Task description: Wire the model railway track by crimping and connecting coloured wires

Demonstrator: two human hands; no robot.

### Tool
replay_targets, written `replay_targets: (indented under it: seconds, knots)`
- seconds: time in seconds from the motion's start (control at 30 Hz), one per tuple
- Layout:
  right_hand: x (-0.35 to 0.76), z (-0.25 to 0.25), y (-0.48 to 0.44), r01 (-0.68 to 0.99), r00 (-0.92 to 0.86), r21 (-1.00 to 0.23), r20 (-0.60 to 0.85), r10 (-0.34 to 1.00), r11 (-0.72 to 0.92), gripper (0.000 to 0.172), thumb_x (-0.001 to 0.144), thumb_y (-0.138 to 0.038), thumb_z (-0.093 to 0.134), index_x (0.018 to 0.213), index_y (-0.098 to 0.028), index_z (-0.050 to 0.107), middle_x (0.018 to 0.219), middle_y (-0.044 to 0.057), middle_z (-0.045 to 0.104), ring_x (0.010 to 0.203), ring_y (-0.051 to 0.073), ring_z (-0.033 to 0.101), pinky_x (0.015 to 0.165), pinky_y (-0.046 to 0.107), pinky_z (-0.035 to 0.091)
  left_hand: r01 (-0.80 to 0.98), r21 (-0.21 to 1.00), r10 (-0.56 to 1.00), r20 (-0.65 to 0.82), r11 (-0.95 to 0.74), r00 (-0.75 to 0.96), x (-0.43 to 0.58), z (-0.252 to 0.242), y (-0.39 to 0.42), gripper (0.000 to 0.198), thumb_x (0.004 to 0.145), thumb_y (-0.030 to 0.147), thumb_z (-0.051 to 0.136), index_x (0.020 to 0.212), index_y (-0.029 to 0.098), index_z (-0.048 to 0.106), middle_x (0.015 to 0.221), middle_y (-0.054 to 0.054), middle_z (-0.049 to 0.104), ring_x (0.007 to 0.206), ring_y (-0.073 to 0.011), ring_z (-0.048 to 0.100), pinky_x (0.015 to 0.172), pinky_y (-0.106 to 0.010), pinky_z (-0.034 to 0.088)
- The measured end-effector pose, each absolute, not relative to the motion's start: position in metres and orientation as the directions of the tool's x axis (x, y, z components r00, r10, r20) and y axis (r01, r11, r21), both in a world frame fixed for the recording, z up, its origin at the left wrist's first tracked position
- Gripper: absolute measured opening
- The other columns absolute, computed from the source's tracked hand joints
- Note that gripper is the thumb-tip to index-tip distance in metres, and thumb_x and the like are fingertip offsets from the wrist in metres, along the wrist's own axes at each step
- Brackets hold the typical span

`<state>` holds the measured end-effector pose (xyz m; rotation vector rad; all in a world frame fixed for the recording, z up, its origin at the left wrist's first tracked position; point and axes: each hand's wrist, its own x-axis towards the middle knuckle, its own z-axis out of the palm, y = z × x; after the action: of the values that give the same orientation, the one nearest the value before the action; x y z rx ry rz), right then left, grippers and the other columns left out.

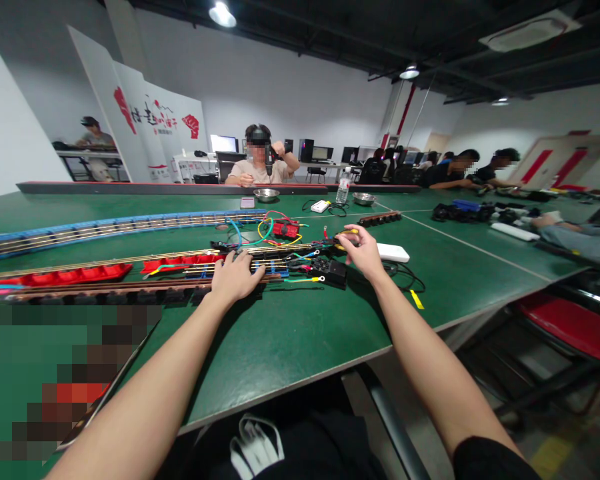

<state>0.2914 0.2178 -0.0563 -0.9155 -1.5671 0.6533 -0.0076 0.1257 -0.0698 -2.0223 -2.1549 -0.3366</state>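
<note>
My left hand (236,275) lies with spread fingers on a row of long metal-stripped rails. Under and beside it are a blue rail (279,269) with brass strips, a black rail (280,249) and a brown-black rail (145,292). My right hand (364,252) is closed at the black rail's right end, fingers around a thin yellow-and-black item too small to make out. Between the hands sits a black connector block (330,272), with coloured wires ending in ring terminals (322,279). Behind them lies a red block (286,229) with looping wires.
Red rail pieces (80,274) and a long blue rail (115,230) stretch left. A white flat box (393,253) and black cable (407,275) lie right. Metal bowls (267,195) and a bottle (344,187) stand behind. Another person (260,160) sits opposite.
</note>
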Motion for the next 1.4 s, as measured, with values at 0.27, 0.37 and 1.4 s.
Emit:
replay_targets:
  seconds: [0.27,0.37,1.4]
  knots:
    - [0.290,-0.059,0.215,0.285,-0.081,-0.734,0.622,0.779,0.616,0.049,0.074,-0.041,0.069,0.118,-0.021,0.062,0.112,0.011,0.062,0.044,0.007,0.053,0.039,0.025,0.047,0.998,0.039,0.957,0.283,0.052,-0.061,-0.008,-0.071,0.126,0.061,0.092,0.056,0.027,0.128,0.016,0.055,0.147,-0.009,0.044,0.136,-0.0342,0.034,0.104,-0.056,0.033]
    - [0.289,-0.062,0.217,0.331,-0.102,-0.665,0.680,0.726,0.670,0.046,0.076,-0.038,0.067,0.120,-0.023,0.063,0.122,0.012,0.058,0.063,0.013,0.062,0.052,0.029,0.054,0.998,0.034,0.956,0.287,0.049,-0.057,-0.008,-0.071,0.126,0.060,0.092,0.055,0.027,0.127,0.016,0.056,0.146,-0.009,0.045,0.136,-0.0341,0.034,0.104,-0.055,0.034]
    - [0.280,-0.061,0.205,0.217,-0.225,-0.810,0.502,0.835,0.545,0.042,0.083,-0.048,0.058,0.115,-0.022,0.065,0.125,0.007,0.061,0.040,0.010,0.061,0.028,0.022,0.038,0.997,0.051,0.959,0.277,0.056,-0.068,-0.007,-0.068,0.125,0.059,0.092,0.057,0.027,0.126,0.019,0.056,0.146,-0.009,0.045,0.136,-0.0332,0.033,0.105,-0.053,0.032]
